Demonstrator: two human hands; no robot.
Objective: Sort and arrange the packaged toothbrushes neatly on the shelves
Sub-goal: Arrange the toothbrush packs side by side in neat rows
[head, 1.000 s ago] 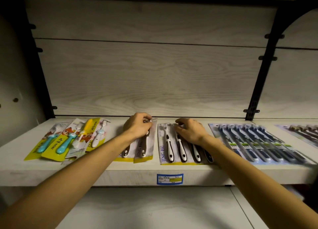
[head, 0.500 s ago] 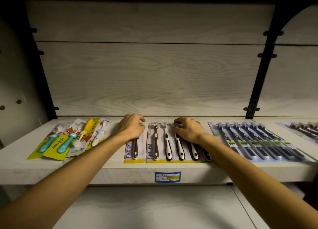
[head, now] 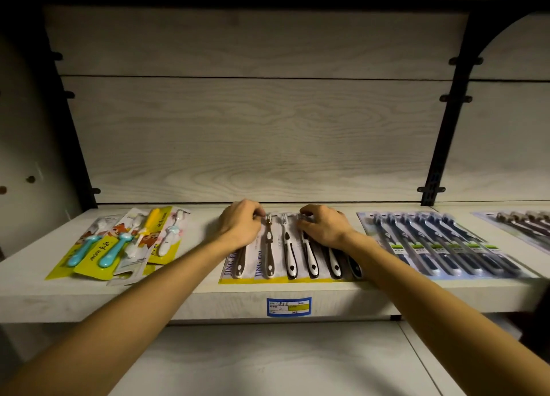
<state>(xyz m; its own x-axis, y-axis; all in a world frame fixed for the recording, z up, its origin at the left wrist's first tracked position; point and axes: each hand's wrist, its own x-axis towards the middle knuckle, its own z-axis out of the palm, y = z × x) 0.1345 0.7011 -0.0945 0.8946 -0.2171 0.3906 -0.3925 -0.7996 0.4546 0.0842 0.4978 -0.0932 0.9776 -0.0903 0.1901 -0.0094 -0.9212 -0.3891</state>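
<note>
Toothbrush packs (head: 293, 251) with black-and-white handles lie flat in a row at the middle of the shelf (head: 184, 302), directly ahead of both hands. Their long axes run front to back, with the bristle ends toward the back panel and the handle ends at the shelf's front lip, where the yellow card edges line up almost flush above the price label (head: 288, 306). The packs overlap or touch side by side, so exactly how many cards make up the row is hard to tell.

Left hand (head: 239, 227) rests on the far left pack of that row, knuckles up, fingers curled down onto the card's top end beside the first bristle head. Whether it pinches the card or only presses on it I cannot tell. Right hand (head: 324, 227) sits on the right part of the same row, fingers bent, with the fingertips on the top edge of a pack near the third brush head; it too looks to be pressing or nudging rather than lifting. Each hand is about equally near its own end of the row.

Any further squaring-up probably turns on sliding the packs sideways against one another or pulling them toward the front lip. Children's toothbrush packs (head: 119, 244) lie fanned and crooked well to the left, nearer the left hand, and appear the least tidy. Blue toothbrush packs (head: 440, 244) lie in an even row to the right.
</note>
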